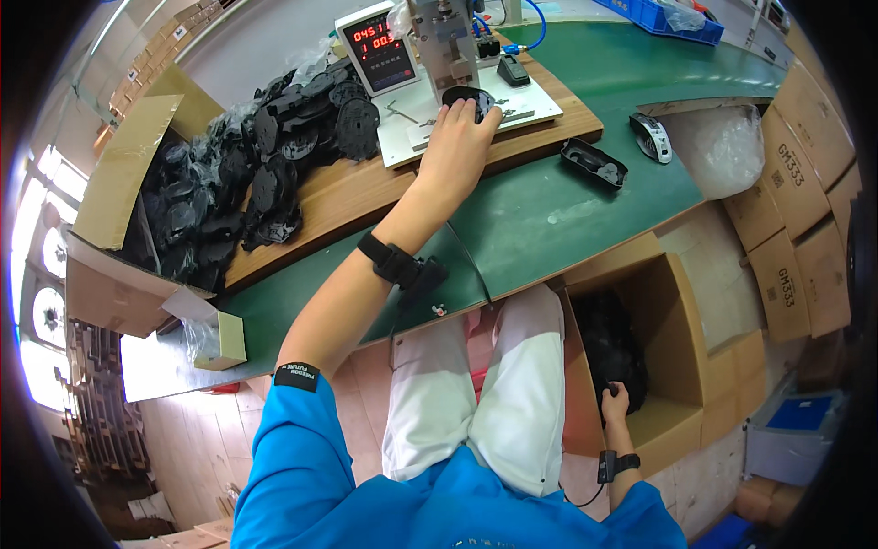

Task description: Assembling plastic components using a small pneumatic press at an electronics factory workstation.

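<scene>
My left hand (460,146) reaches over the bench to a small press (445,55). Its fingers close on the near edge of a rounded black plastic part (470,99), which lies on the press's metal base plate under the head. At my lower right, my right hand (615,401) is down inside an open carton (678,366) beside my leg. Its fingers are curled at a heap of black pieces (611,343) in there. Whatever those fingers grip is too small and dark to make out.
Black plastic parts (274,137) are piled on a wooden board and in an open carton (114,201) at left. A counter with red digits (376,48) stands by the press. A black tray (594,165) lies on the green bench (521,215). Stacked cartons (791,183) line the right.
</scene>
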